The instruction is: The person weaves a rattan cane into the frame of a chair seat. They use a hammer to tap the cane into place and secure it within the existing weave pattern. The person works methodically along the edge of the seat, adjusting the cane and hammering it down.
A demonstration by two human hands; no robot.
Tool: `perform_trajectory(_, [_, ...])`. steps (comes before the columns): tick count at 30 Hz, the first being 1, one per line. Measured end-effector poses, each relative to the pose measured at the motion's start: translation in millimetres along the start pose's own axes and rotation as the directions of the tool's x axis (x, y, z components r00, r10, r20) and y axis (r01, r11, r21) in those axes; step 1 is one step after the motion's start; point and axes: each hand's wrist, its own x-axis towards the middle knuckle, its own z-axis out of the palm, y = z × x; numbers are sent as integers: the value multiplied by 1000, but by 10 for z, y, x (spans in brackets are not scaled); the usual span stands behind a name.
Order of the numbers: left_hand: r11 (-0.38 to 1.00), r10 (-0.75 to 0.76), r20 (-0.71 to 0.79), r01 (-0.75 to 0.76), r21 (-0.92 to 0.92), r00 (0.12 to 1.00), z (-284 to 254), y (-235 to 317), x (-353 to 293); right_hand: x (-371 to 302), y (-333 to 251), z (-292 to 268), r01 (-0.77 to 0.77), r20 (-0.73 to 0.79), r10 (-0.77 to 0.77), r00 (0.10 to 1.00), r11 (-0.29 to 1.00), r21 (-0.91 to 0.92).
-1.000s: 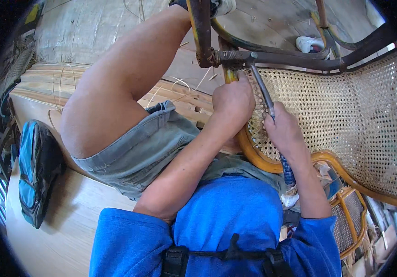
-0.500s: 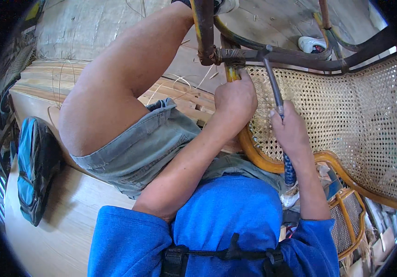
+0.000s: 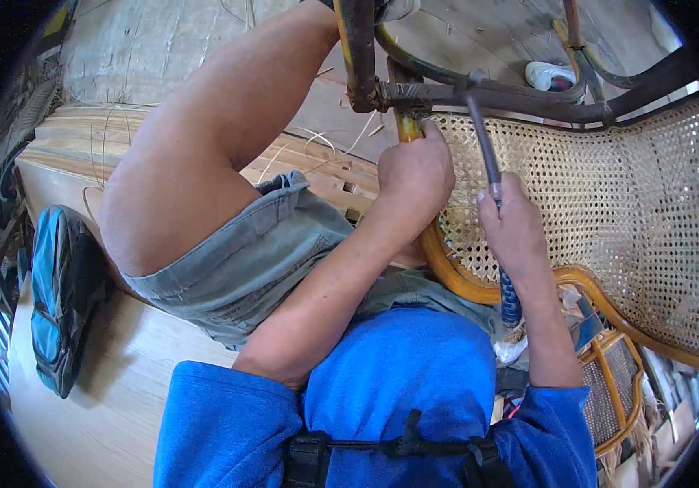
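Hanging farther right of the bound chair joint than a second ago, hammer is clenched in right hand, left hand gripping the post below, likely between taps.

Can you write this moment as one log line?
left hand: gripping furniture frame | right hand: gripping hammer | nearby: woven panel

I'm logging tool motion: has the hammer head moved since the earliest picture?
Yes. The hammer head has moved rightward in the view, farther from the wrapped joint of the chair frame.
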Motion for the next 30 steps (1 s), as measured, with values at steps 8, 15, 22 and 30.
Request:
perform_trajectory(8, [996, 79, -31, -78, 44, 996, -44, -21, -113, 42, 231, 47, -82, 14, 81, 997, 987, 140])
perform_trajectory(15, [947, 310, -468, -228, 226, 827, -440, 43, -285, -83, 593, 50, -146, -39, 179, 983, 893, 425])
perform_trajectory(22, [920, 327, -175, -271, 283, 929, 17, 177, 257, -97, 611, 100, -91, -61, 129, 990, 900, 427])
perform_trajectory(30, [913, 276, -77, -236, 333, 958, -45, 2, 348, -61, 534, -1, -22, -27, 31, 999, 955, 294])
